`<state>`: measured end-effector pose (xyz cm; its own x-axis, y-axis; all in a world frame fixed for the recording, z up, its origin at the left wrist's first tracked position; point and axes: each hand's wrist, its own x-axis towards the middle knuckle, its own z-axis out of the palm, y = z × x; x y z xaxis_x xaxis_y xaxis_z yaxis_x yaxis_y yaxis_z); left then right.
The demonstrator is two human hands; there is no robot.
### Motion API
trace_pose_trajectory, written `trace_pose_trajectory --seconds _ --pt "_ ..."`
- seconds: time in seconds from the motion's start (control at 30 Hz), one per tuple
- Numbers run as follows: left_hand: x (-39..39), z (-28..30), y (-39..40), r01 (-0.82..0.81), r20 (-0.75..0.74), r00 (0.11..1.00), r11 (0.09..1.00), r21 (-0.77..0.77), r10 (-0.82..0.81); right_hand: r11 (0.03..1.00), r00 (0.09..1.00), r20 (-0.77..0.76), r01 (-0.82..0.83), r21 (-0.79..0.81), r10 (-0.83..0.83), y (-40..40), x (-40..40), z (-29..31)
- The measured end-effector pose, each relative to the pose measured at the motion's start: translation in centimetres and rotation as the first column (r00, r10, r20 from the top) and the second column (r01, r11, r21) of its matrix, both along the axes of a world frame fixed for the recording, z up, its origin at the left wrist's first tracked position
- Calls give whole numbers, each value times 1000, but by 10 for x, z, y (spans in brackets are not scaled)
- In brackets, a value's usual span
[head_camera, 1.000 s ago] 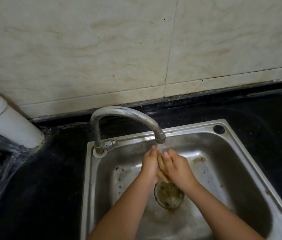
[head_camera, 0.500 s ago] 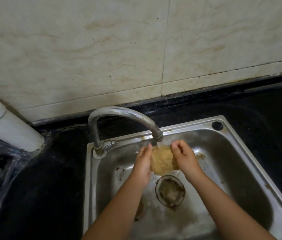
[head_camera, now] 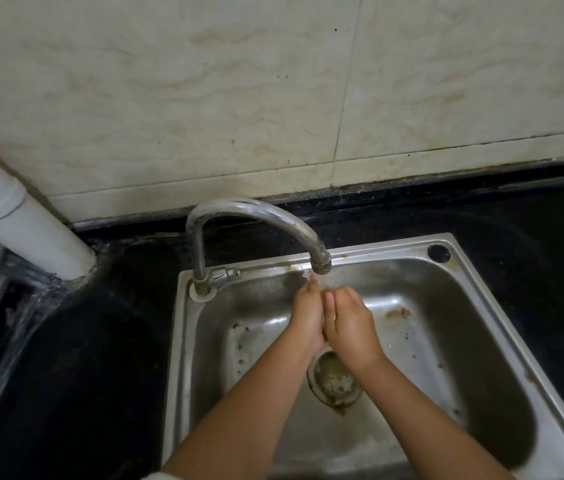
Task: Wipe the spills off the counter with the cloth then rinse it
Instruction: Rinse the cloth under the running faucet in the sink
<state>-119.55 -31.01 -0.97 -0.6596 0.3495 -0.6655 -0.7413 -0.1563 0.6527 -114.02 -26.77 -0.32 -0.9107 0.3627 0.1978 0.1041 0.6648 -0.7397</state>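
My left hand (head_camera: 306,313) and my right hand (head_camera: 349,320) are pressed palm to palm inside the steel sink (head_camera: 481,292), right under the tap's spout (head_camera: 320,265). The tan cloth is squeezed between them and almost wholly hidden. The left fingers point straight up towards the spout. The right fingers curl over the cloth against the left palm. A thin stream of water seems to fall on the fingertips. The black counter (head_camera: 83,341) surrounds the sink and looks wet at the left.
The round drain strainer (head_camera: 334,382) with brown residue lies just below my wrists. A white pipe (head_camera: 24,220) slants down to the counter's back left corner. Tiled wall (head_camera: 204,98) rises behind the tap. Rust spots mark the sink's floor (head_camera: 398,311).
Half a second ago the hands held the cloth spread open under the spout. They have now closed together, folding the cloth between the palms and hiding it.
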Motion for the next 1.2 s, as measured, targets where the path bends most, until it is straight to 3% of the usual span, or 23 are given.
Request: trace_pose_trajectory --seconds 0.13,0.2,0.27,0.37,0.53,0.6,0.67,0.7,0.8,0.87,0.97,1.1,1.2 --pt "15 -8 -3 68 12 998 998 17 -69 989 938 314 147 32 -149 28 -14 -4" --pt "15 -4 -6 78 20 997 996 35 -79 985 938 302 171 17 -168 34 -16 -8" --pt "9 0 -11 24 59 998 997 80 -29 965 951 236 234 -120 -201 37 -16 -7" --pt "-3 -3 -22 -32 44 999 994 108 28 832 960 224 259 -490 -167 38 -13 4" --pt "-19 -6 -30 -80 0 997 960 268 83 544 902 367 196 -816 226 38 1 -2" --pt "-19 -2 -30 -43 24 999 961 272 38 434 919 344 235 -870 192 34 0 -2" --pt "-16 -1 -31 -5 34 999 972 235 -3 375 951 305 262 -889 58 31 -6 -1" --pt "-15 -1 -32 11 32 999 980 197 -18 401 955 296 274 -874 -8 30 -9 -2" --pt "-9 -9 -38 15 49 999 1000 -1 -14 679 968 251 202 -706 -26 32 -13 1" --pt "-4 -15 -42 -5 181 983 1000 -8 6 730 980 184 75 -680 71 33 -12 5" --pt "2 -14 -38 -44 328 945 981 190 -21 808 972 121 -94 -581 199 30 -8 9" --pt "0 -9 -25 -232 343 930 934 271 132 897 958 118 -196 -395 262 21 4 6" --pt "-3 -9 -18 -330 312 910 932 152 272 932 943 166 -235 -274 287 5 9 5"
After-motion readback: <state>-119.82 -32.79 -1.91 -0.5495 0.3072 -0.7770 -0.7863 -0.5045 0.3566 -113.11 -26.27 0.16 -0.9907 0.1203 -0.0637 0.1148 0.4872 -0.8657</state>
